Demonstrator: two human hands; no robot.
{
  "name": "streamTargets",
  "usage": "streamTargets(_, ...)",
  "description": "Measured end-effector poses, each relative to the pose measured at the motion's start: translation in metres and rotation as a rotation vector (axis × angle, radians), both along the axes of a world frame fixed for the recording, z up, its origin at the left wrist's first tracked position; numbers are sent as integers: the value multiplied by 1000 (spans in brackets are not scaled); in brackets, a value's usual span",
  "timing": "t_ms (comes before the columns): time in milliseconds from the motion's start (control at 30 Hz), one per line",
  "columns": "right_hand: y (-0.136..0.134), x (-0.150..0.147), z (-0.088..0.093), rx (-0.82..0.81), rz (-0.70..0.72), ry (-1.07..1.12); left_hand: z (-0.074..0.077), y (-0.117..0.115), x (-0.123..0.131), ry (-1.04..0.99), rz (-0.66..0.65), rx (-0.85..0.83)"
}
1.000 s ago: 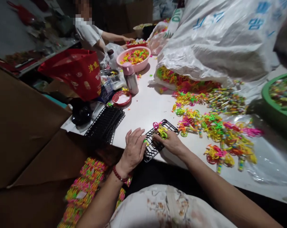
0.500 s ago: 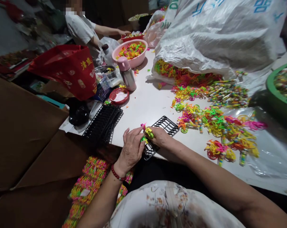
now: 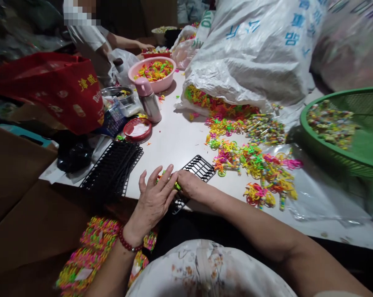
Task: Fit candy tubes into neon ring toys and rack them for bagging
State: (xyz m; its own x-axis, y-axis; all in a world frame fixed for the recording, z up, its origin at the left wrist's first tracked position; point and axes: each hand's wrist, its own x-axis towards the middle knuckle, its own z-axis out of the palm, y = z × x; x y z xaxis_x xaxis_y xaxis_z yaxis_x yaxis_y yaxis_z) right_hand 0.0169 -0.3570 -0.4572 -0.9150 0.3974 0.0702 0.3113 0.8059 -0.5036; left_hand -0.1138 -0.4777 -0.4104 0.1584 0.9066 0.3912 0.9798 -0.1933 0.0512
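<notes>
My left hand, with a red bead bracelet at the wrist, has its fingers stretched out and apart. It lies against a small bright plastic piece, yellow-green where it shows, and hides much of it. Curled closed, my right hand pinches that piece from the other side. Under both hands a black plastic grid rests at the table's front edge, partly covered. To the right of my right hand are loose neon plastic pieces, some with small candy-filled tubes among them.
A stack of black grids lies to the left. Beyond stand a red basket, a steel flask and a pink basin. A white sack spills pieces; a green basket is at right. A co-worker's hand reaches into a red tray.
The view has swung to the right, bringing more of the green basket in. My left fingers have stretched and spread over the plastic piece, which is now more hidden. My right hand keeps its pinch.
</notes>
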Motion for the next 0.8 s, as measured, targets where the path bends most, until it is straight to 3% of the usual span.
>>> streamTargets(133, -3, 5, 0, -56, -15, 72, 3, 1, 4, -5, -10, 7)
streamTargets(233, 2, 36, 10, -57, -103, 173, 3, 1, 5, -7, -4, 17)
streamTargets(300, 8, 70, 19, 75, -302, 150, 4, 1, 4, -5, -14, 9)
streamTargets(400, 21, 120, 28, 352, -601, -58, 7, 0, 6, 2, -20, 20)
streamTargets(500, 33, 146, 26, 467, -650, -173, 8, 1, 9, 21, -11, 70)
streamTargets(700, 39, 138, 21, 399, -641, -110, 6, 1, 11, 20, -77, 16)
streamTargets(800, 28, 110, 23, 106, -591, 113, 6, 0, 9, 13, -68, -33)
